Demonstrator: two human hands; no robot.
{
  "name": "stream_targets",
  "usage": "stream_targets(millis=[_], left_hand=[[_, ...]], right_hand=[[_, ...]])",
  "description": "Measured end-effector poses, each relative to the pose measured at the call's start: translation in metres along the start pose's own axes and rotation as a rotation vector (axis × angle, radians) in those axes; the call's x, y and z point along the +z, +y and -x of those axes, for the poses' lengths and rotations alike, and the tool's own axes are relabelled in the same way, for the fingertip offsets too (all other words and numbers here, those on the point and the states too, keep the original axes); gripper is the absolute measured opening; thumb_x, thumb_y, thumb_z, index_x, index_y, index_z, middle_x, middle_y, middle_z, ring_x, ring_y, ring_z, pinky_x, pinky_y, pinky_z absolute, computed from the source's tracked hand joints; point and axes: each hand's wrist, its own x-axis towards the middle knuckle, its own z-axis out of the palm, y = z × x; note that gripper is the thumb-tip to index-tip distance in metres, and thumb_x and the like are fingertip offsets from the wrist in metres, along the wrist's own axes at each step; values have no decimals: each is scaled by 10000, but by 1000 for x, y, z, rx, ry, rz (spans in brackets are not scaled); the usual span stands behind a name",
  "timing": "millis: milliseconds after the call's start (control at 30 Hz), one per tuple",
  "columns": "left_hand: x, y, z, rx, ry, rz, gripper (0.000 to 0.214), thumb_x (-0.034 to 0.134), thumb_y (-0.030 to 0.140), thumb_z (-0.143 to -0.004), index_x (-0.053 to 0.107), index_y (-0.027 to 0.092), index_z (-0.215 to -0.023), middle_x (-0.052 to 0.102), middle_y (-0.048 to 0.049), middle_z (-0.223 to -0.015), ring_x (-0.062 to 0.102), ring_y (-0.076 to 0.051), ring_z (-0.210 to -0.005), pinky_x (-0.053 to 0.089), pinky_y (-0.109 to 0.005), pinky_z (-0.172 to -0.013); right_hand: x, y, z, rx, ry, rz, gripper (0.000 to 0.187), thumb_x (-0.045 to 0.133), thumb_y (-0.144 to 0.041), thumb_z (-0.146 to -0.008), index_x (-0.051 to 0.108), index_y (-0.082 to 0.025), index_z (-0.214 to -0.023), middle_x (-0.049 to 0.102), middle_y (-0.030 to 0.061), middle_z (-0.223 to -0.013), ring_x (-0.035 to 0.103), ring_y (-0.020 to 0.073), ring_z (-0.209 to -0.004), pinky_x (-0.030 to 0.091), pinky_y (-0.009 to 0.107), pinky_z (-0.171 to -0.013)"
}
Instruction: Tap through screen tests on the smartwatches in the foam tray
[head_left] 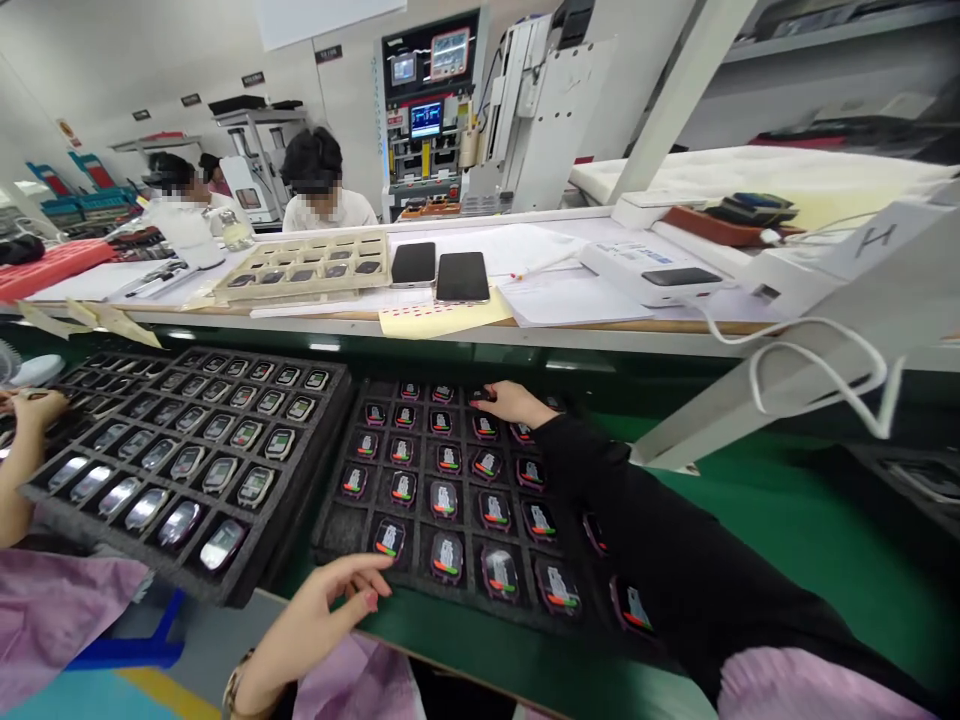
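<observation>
In the head view a dark foam tray (346, 528) holds rows of square smartwatches with lit screens, such as this near-row watch (447, 555). My left hand (319, 605) rests at the tray's near left corner. Its index finger reaches to the lower edge of a smartwatch (389, 537), and the hand grips nothing. Over the far row, my right hand (516, 404) has its fingertips closed on a dark smartwatch (480, 396), partly covered by the fingers. The right sleeve hides part of the tray's right side.
Left of my tray stands another foam tray (259, 545) of watches, with a co-worker's hand (34, 410) beyond it. A raised shelf (337, 325) holds two phones (462, 277), a beige tray (300, 290) and a white device (649, 270). A white post (750, 400) and cable rise on the right.
</observation>
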Motion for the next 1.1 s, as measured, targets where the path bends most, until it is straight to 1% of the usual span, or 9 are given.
stream_targets(millis=[167,233,300,333,433,567,733,933,1100], left_hand=[[-8,-16,-11,101,385,-195,340,525,428,-948,679,200,-1147,687,-78,-971,633,-199,-880,512,-347,-810],[-6,-21,-13,163,475,-312,306,543,406,-939,674,212,-1135,664,-86,-1047,619,-216,-975,503,-379,-880],[0,-28,-12,187,525,-434,312,581,369,-918,637,234,-1193,624,-92,-1167,578,-240,-1112,460,-436,-992],[4,-31,-12,187,538,-492,350,602,351,-905,605,243,-1237,601,-96,-1221,548,-253,-1174,431,-464,-1035],[19,-43,-11,184,530,-651,512,657,332,-873,492,248,-1350,557,-112,-1305,495,-284,-1254,391,-511,-1069],[31,-56,-12,177,538,-759,629,720,338,-842,417,239,-1384,552,-121,-1325,495,-302,-1256,380,-515,-1060],[34,-55,-21,166,573,-758,686,768,306,-812,392,248,-1383,560,-112,-1328,505,-298,-1244,377,-496,-1047],[42,-48,-38,213,635,-793,591,731,338,-849,436,222,-1348,604,-111,-1267,527,-296,-1181,380,-493,-1030],[45,-51,-36,308,612,-844,467,617,347,-932,451,193,-1341,599,-121,-1269,509,-277,-1219,330,-513,-1098]], right_hand=[[-14,4,45,-147,85,69,172,637,-256,-961,712,-121,-1036,680,135,-1100,648,268,-983,492,368,-907],[-18,8,79,-181,84,66,261,571,-300,-981,712,-145,-1136,712,75,-851,665,241,-746,513,338,-740],[-14,10,119,-202,90,55,344,523,-366,-986,698,-166,-1205,619,4,-571,590,228,-516,467,330,-539],[-9,10,141,-273,134,20,343,511,-383,-984,715,-180,-1171,600,-4,-539,572,223,-473,446,325,-486],[21,3,202,-528,280,-180,221,527,-283,-985,726,-247,-1074,721,27,-797,673,212,-637,518,310,-565],[76,-10,252,-708,434,-287,393,559,-59,-906,667,-264,-1223,715,41,-926,666,232,-801,538,369,-721],[114,-11,254,-723,601,-352,522,521,15,-863,621,-216,-1320,678,89,-1053,629,273,-933,498,483,-887],[111,-9,232,-665,596,-340,486,571,-39,-875,621,-251,-1309,689,89,-1063,638,297,-927,471,588,-940],[114,-7,235,-614,576,-349,481,551,-44,-892,599,-230,-1332,687,106,-1111,634,300,-990,443,618,-1000]])
